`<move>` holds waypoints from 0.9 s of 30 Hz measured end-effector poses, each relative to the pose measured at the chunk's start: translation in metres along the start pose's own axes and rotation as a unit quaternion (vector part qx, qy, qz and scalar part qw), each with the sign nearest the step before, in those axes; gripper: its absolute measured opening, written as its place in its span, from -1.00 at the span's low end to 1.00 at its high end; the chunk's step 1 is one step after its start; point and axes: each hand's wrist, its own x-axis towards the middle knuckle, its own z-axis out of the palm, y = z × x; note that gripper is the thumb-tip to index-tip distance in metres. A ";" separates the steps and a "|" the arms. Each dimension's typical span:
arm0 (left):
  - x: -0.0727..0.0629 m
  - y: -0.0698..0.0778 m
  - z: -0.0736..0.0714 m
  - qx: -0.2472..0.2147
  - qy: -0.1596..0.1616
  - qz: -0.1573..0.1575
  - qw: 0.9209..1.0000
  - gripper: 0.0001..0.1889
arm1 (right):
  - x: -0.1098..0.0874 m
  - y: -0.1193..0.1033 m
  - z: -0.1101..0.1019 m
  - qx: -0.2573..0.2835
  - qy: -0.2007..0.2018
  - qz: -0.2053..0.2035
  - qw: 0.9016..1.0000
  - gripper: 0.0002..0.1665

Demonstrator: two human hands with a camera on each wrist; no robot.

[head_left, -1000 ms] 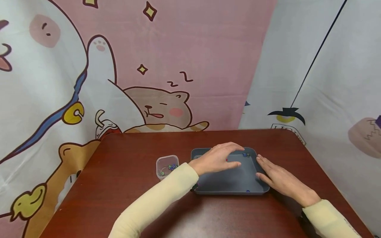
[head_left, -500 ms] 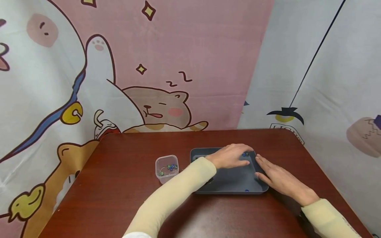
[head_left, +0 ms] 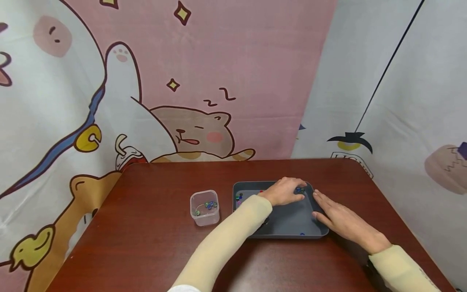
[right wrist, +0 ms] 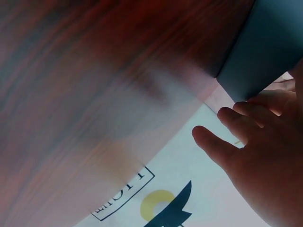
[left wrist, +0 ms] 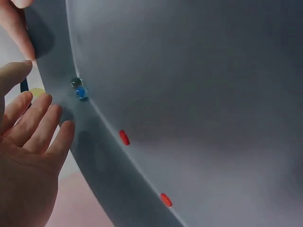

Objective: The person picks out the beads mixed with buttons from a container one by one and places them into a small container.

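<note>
My left hand (head_left: 283, 192) reaches over the grey tray (head_left: 292, 221) to its far right corner, thumb and fingers apart with nothing between them. Just beyond its fingertips, blue and dark glass marbles (head_left: 300, 190) lie in that corner. The left wrist view shows a blue marble (left wrist: 81, 92) against a dark one by the tray wall, with two small red oblong pieces (left wrist: 124, 137) along the same edge. Straight fingers of my right hand (head_left: 341, 221) rest at the tray's right side; in the right wrist view they meet its outer wall (right wrist: 258, 56).
A clear plastic container (head_left: 205, 219) with several marbles stands left of the tray. Small colored pieces (head_left: 238, 198) lie at the tray's left end, and one blue marble (head_left: 302, 234) at its front edge. Behind the brown table (head_left: 146, 227) hangs a printed cloth (head_left: 255, 81).
My left hand has moved right across the tray to the marbles in the far right corner, uncovering the pieces at the left end. My right hand stays at the tray's side.
</note>
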 end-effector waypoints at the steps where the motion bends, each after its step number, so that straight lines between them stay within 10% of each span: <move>1: 0.000 -0.001 0.001 -0.001 0.001 -0.002 1.000 -0.49 | 0.000 0.000 0.001 0.001 -0.001 0.000 1.000 -0.13; 27: 0.010 -0.012 0.024 0.073 0.007 -0.029 0.997 -0.58 | -0.001 -0.001 0.000 0.015 -0.001 0.001 1.000 -0.12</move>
